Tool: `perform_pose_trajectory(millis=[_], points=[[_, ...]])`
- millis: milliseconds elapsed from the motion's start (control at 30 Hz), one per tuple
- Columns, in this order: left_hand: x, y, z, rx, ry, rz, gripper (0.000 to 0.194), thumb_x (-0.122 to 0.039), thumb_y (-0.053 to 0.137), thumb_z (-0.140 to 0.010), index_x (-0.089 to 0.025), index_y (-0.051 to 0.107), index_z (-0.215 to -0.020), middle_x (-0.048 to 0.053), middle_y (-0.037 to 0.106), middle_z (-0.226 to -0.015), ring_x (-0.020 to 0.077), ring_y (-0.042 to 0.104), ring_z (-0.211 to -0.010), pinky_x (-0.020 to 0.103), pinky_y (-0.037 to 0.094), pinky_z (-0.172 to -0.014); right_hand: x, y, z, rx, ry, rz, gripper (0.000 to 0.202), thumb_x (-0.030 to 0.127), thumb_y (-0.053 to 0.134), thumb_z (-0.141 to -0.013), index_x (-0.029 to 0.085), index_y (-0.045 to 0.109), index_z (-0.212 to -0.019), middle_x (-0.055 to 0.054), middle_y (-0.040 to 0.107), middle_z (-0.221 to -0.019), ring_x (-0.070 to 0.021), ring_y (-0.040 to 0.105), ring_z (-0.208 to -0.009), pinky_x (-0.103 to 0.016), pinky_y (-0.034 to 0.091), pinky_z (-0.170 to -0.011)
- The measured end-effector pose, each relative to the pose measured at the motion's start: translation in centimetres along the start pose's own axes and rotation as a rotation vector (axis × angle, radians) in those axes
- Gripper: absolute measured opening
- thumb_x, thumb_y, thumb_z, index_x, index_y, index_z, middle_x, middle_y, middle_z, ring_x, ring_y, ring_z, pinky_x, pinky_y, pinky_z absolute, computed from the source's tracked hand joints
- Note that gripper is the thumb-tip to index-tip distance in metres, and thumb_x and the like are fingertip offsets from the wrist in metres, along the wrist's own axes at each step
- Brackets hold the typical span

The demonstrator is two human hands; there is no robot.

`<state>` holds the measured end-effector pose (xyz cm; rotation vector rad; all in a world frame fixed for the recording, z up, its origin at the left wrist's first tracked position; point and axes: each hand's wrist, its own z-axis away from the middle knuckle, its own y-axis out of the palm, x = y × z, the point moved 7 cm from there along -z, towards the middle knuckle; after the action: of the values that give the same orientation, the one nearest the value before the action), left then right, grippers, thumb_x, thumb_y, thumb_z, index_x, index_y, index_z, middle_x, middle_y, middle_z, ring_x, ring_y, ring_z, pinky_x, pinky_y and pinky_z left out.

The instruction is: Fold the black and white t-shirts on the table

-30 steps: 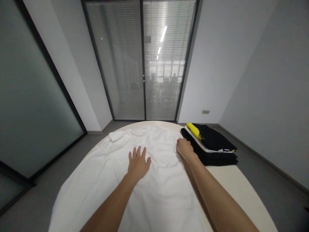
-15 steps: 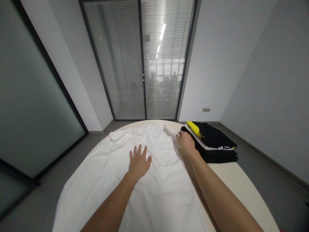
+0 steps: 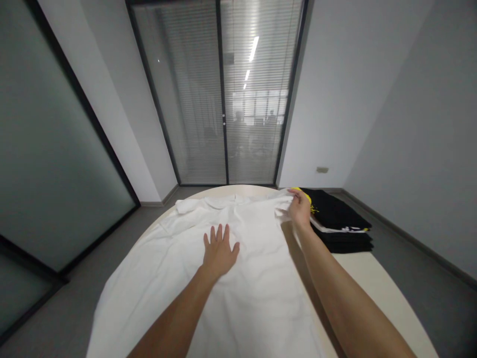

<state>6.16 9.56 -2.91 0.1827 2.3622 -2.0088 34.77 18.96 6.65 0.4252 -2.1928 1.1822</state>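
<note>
A white T-shirt (image 3: 257,278) lies spread over the table, its collar at the far edge and its body running toward me. My left hand (image 3: 219,252) rests flat on the upper chest of the shirt with fingers spread. Over at the far right, my right hand (image 3: 300,209) pinches the shirt's right sleeve and holds it raised off the table, close by the folded stack. The other sleeve lies flat at the far left.
A stack of folded black clothes (image 3: 341,214), with white and yellow parts, sits at the table's right. The pale round table (image 3: 376,283) curves around the shirt. Behind it stands a glass door with blinds (image 3: 253,144), with walls on both sides.
My right hand has drawn the sleeve outward to the right and slightly up, stretching the shoulder straighter. The left hand stays flat on the shirt.
</note>
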Motion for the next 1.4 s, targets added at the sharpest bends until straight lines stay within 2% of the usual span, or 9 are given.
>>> perform_pose_trajectory(millis=[200, 300, 400, 533, 667, 833, 1000, 1167, 1400], points=[[-0.8, -1.0, 0.6, -0.013, 0.051, -0.018, 0.059, -0.051, 0.041, -0.097, -0.027, 0.044, -0.151, 0.014, 0.039, -0.158, 0.0412, 0.029, -0.147, 0.059, 0.025, -0.116, 0.0, 3.2, 1.8, 0.252, -0.026, 0.232, 0.052, 0.023, 0.049, -0.091, 0.011, 0.05, -0.142, -0.019, 0.05, -0.145, -0.0309, 0.05, -0.129, -0.037, 0.041, -0.107], [-1.5, -1.2, 1.2, -0.003, 0.053, -0.03, 0.06, -0.053, 0.042, -0.096, -0.031, 0.042, -0.152, 0.015, 0.039, -0.158, 0.0443, 0.03, -0.145, 0.062, 0.027, -0.112, 0.4, 4.2, 3.8, 0.283, -0.051, 0.402, 0.054, 0.024, 0.064, -0.084, 0.008, 0.057, -0.135, -0.023, 0.029, -0.159, -0.0421, 0.038, -0.137, -0.051, 0.034, -0.11], [-2.2, -1.6, 1.8, 0.004, 0.015, -0.073, 0.062, -0.051, 0.042, -0.096, -0.027, 0.04, -0.154, 0.017, 0.042, -0.155, 0.0457, 0.035, -0.141, 0.061, 0.034, -0.107, 2.0, 4.9, 5.1, 0.263, -0.181, 0.506, 0.048, 0.022, 0.055, -0.09, 0.01, 0.056, -0.136, -0.018, 0.014, -0.166, -0.0411, 0.015, -0.149, -0.056, 0.02, -0.116], [-3.3, -2.5, 2.5, 0.038, -0.027, -0.103, 0.066, -0.048, 0.043, -0.095, -0.017, 0.039, -0.154, 0.022, 0.053, -0.141, 0.042, 0.051, -0.123, 0.054, 0.046, -0.093, 3.4, 7.6, 6.5, 0.455, -0.347, 0.396, 0.061, 0.044, 0.044, -0.099, 0.019, 0.037, -0.154, -0.013, 0.029, -0.162, -0.0302, 0.023, -0.149, -0.044, 0.021, -0.119], [-3.2, -3.4, 2.3, 0.04, -0.053, -0.097, 0.07, -0.06, 0.039, -0.095, -0.014, 0.048, -0.147, 0.022, 0.06, -0.126, 0.0384, 0.057, -0.11, 0.048, 0.049, -0.085, 1.6, 9.7, 7.7, 0.658, -0.226, 0.426, 0.088, 0.072, 0.044, -0.09, 0.026, 0.019, -0.161, -0.012, 0.016, -0.167, -0.0433, 0.014, -0.15, -0.058, 0.013, -0.118], [-0.1, -3.4, 0.5, -0.007, -0.094, -0.062, 0.068, -0.062, 0.02, -0.099, -0.019, 0.066, -0.126, 0.019, 0.061, -0.127, 0.0357, 0.054, -0.116, 0.049, 0.045, -0.092, -0.2, 9.4, 7.7, 0.74, -0.039, 0.518, 0.103, 0.085, 0.046, -0.077, 0.026, 0.024, -0.159, -0.013, 0.01, -0.168, -0.0539, 0.005, -0.147, -0.069, 0.011, -0.113], [3.9, -2.5, -1.5, -0.097, -0.146, -0.063, 0.059, -0.055, 0.036, -0.098, -0.019, 0.053, -0.141, 0.015, 0.047, -0.15, 0.0336, 0.043, -0.133, 0.049, 0.033, -0.108, -0.3, 9.4, 7.3, 0.746, -0.037, 0.489, 0.107, 0.088, 0.049, -0.072, 0.03, 0.024, -0.159, -0.013, 0.009, -0.168, -0.0556, 0.003, -0.147, -0.075, 0.013, -0.108], [6.0, -2.7, -3.5, -0.152, -0.165, -0.019, 0.06, -0.056, 0.039, -0.096, -0.017, 0.052, -0.139, 0.017, 0.056, -0.138, 0.0324, 0.052, -0.123, 0.045, 0.04, -0.102, -0.6, 9.8, 7.2, 0.693, -0.081, 0.428, 0.105, 0.09, 0.043, -0.074, 0.031, 0.025, -0.159, -0.009, 0.009, -0.168, -0.0525, -0.002, -0.148, -0.076, 0.01, -0.109], [10.1, -1.1, -7.1, 0.025, -0.167, -0.052, 0.067, -0.063, 0.037, -0.095, -0.021, 0.049, -0.146, 0.018, 0.041, -0.155, 0.0388, 0.037, -0.141, 0.054, 0.03, -0.111, -0.7, 9.9, 6.5, 0.603, -0.189, 0.374, 0.09, 0.08, 0.041, -0.085, 0.03, 0.026, -0.158, -0.009, 0.014, -0.167, -0.0431, 0.005, -0.151, -0.068, 0.012, -0.115]])
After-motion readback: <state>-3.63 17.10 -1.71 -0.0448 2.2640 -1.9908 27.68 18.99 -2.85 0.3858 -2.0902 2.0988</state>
